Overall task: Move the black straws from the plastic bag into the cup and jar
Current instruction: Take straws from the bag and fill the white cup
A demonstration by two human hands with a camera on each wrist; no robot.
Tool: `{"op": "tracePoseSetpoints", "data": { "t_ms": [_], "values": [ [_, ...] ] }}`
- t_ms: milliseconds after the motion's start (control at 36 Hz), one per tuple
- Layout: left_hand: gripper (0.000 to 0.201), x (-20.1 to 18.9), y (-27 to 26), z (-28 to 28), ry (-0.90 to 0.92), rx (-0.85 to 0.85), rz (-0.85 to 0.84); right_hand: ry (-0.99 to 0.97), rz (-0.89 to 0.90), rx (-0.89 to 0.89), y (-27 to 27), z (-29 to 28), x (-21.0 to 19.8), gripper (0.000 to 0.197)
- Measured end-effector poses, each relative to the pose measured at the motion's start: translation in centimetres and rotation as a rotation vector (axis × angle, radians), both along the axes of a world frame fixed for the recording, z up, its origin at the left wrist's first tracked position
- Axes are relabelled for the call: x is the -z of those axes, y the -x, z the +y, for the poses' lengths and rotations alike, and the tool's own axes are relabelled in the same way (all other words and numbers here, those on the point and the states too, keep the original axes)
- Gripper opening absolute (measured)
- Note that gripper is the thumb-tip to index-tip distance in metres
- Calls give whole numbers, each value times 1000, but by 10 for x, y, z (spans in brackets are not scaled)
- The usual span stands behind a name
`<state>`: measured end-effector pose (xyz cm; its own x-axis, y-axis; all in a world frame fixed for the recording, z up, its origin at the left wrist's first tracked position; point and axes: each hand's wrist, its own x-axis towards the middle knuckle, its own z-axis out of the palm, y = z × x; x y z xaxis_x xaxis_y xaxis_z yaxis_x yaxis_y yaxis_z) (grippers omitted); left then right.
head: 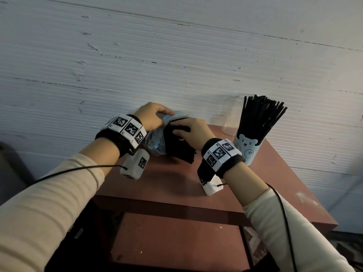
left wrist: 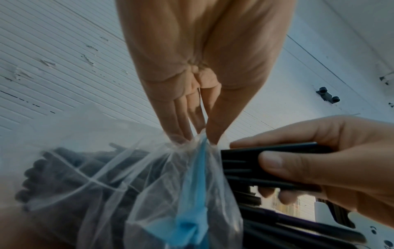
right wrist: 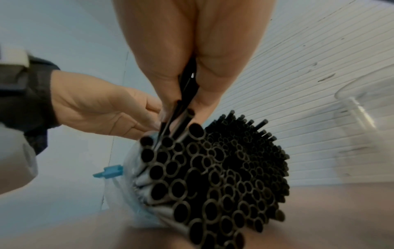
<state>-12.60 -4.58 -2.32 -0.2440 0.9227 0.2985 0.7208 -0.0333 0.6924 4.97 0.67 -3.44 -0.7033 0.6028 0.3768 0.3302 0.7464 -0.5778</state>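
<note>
A clear plastic bag (head: 157, 140) with blue trim lies on the brown table (head: 176, 179), with a bundle of black straws (head: 180, 148) sticking out of its mouth toward me. My left hand (head: 153, 116) pinches the bunched bag (left wrist: 192, 148) at its top. My right hand (head: 190, 130) grips a handful of the black straws (left wrist: 266, 161); their open ends (right wrist: 213, 176) fill the right wrist view. A light blue bear cup (head: 246, 148) at the right holds several upright straws (head: 259, 116). The clear jar (head: 231, 118) stands behind it, nothing visible inside.
A white ribbed wall (head: 176, 55) rises just behind the table. The table's front edge (head: 176, 207) has a lower shelf (head: 176, 240) beneath it. Cables run from both wrist cameras along my sleeves.
</note>
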Motion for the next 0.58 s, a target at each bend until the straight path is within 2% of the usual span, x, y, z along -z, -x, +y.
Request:
{"op": "tracePoseSetpoints", "data": {
  "t_ms": [222,472,583],
  "values": [
    [37,2,-1,-4,11,53,17,96,40,-35,-33,6,-5,29],
    [42,4,-13,-1,112,11,188,144,-120,-112,-36,4,4,40],
    [44,4,-13,0,132,2,206,95,-204,-92,-28,1,5,58]
  ]
}}
